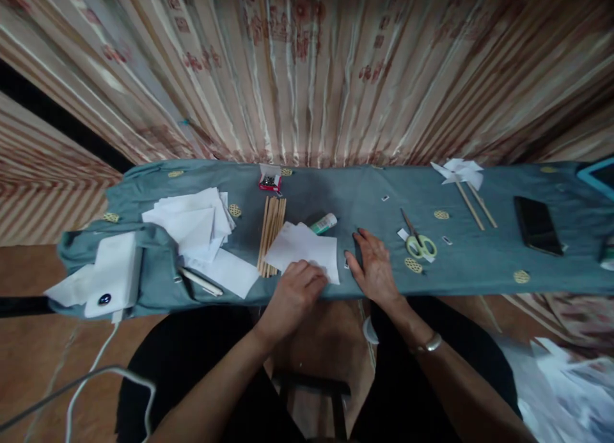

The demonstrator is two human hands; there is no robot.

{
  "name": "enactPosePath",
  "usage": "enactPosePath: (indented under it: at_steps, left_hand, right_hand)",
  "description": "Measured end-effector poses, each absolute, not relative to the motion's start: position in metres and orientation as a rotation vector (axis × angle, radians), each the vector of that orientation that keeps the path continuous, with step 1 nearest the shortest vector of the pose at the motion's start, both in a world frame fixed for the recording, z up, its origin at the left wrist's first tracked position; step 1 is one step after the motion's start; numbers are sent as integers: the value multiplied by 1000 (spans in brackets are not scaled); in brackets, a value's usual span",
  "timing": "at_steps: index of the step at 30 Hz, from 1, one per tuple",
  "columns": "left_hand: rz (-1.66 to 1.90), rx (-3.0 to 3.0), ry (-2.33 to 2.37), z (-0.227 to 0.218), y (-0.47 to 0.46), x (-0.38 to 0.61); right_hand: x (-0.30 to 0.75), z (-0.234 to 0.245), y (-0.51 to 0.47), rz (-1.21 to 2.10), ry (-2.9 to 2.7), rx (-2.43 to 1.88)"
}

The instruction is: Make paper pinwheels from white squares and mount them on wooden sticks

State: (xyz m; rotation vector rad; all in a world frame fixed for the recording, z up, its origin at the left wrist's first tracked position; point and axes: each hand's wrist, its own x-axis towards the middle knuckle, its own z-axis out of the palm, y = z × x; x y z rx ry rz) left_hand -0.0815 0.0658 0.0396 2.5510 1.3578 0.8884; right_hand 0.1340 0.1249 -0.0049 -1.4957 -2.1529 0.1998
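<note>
My left hand [298, 292] rests at the front edge of some overlapping white paper sheets [307, 248], its fingers bent together over the near edge. How its fingertips meet the paper is partly hidden. My right hand [375, 265] lies on the grey-green cloth with thumb and fingers apart and nothing in it. A small black-and-white tag [346, 264] is beside its thumb. Behind the paper lies a green and white glue stick [324, 224]. A bundle of wooden sticks [271, 229] sits left of the sheets, partly under them.
Scissors [421, 245] lie to the right, near paper pinwheels [459, 172] on sticks and a black phone [538, 225]. At left are a paper pile [192, 219], a pen [201, 281] and a white device [112, 270] with a cable. A small box [270, 179] stands behind.
</note>
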Motion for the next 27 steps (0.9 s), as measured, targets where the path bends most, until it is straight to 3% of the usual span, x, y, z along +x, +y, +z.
enactPosePath:
  at_steps: [7, 18, 23, 27]
  left_hand:
    - [785, 2555, 1330, 17, 63, -74]
    - [875, 2402, 1365, 23, 66, -80]
    - [1177, 2060, 1849, 20, 80, -121]
    - [1148, 1633, 1788, 11, 84, -144]
  right_hand:
    - [136, -2, 125, 274, -2138, -1517]
    - [99, 4, 136, 605, -2078, -1358]
    - [83, 0, 143, 705, -1994, -1323]
    - [82, 1, 148, 818, -1898, -1284]
